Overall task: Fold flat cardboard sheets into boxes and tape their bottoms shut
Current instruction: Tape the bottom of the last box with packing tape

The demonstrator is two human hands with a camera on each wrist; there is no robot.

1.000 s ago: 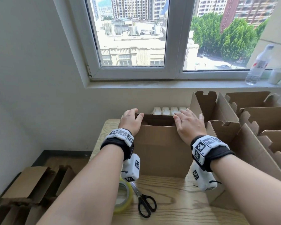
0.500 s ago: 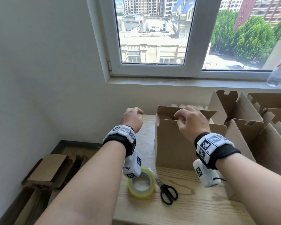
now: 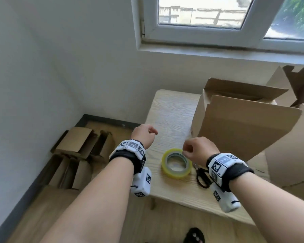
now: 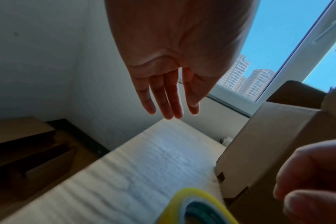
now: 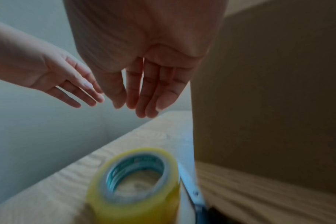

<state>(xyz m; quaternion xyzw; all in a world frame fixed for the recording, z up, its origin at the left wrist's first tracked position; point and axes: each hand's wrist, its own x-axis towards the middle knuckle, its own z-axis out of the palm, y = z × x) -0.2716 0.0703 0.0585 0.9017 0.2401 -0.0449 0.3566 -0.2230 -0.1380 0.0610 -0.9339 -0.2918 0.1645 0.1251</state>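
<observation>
An upright brown cardboard box (image 3: 235, 127) with raised top flaps stands on the pale wooden table (image 3: 170, 111). In front of it lies a yellow roll of tape (image 3: 176, 163), flat on the table, with black-handled scissors (image 3: 203, 177) just to its right. My right hand (image 3: 191, 149) hovers over the roll's far right edge, fingers relaxed and empty. My left hand (image 3: 144, 135) hangs above the table's left edge, also empty. The wrist views show both hands (image 4: 171, 109) (image 5: 136, 106) with straight loose fingers above the tape (image 5: 136, 181) and beside the box (image 5: 269, 106).
Folded cardboard pieces (image 3: 81, 151) lie on the floor left of the table, against the wall. More folded cardboard boxes (image 3: 298, 137) crowd the table's right side. A window sill (image 3: 218, 53) runs above. A sandalled foot (image 3: 194, 235) shows below the table's front edge.
Both hands have let go of the box's top flaps and dropped toward me, the right one coming down over the tape roll. The head view has tilted down and left.
</observation>
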